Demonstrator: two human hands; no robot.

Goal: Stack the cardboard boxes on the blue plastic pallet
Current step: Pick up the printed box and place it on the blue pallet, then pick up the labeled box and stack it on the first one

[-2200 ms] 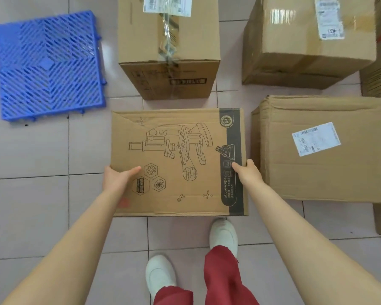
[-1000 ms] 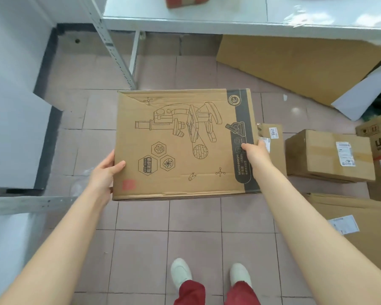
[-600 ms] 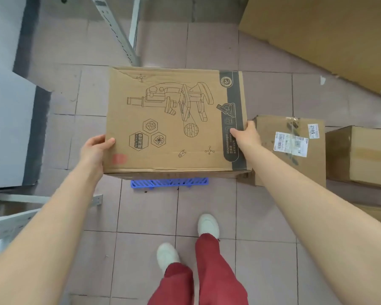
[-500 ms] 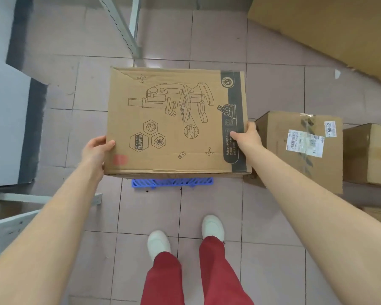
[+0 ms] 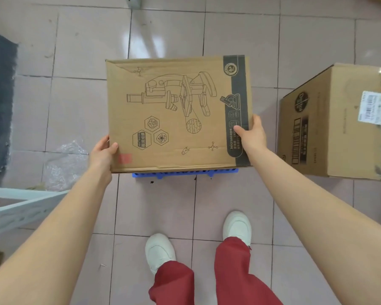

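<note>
I hold a flat cardboard box [image 5: 176,113] printed with a microscope drawing and a dark stripe on its right. My left hand [image 5: 101,151] grips its left edge and my right hand [image 5: 252,134] grips its right edge. The box hangs right over the blue plastic pallet [image 5: 185,173], of which only the near edge shows beneath the box. Whether the box touches the pallet cannot be told.
A taller cardboard box [image 5: 339,124] with a shipping label stands on the tiled floor to the right. Crumpled clear plastic [image 5: 64,164] lies at the left, beside a white metal shelf rail [image 5: 20,205]. My white shoes [image 5: 160,252] are just behind the pallet.
I lifted the microscope box off the floor, turned left with it and brought it over the blue pallet. It now sits lower, hiding nearly all of the pallet.
</note>
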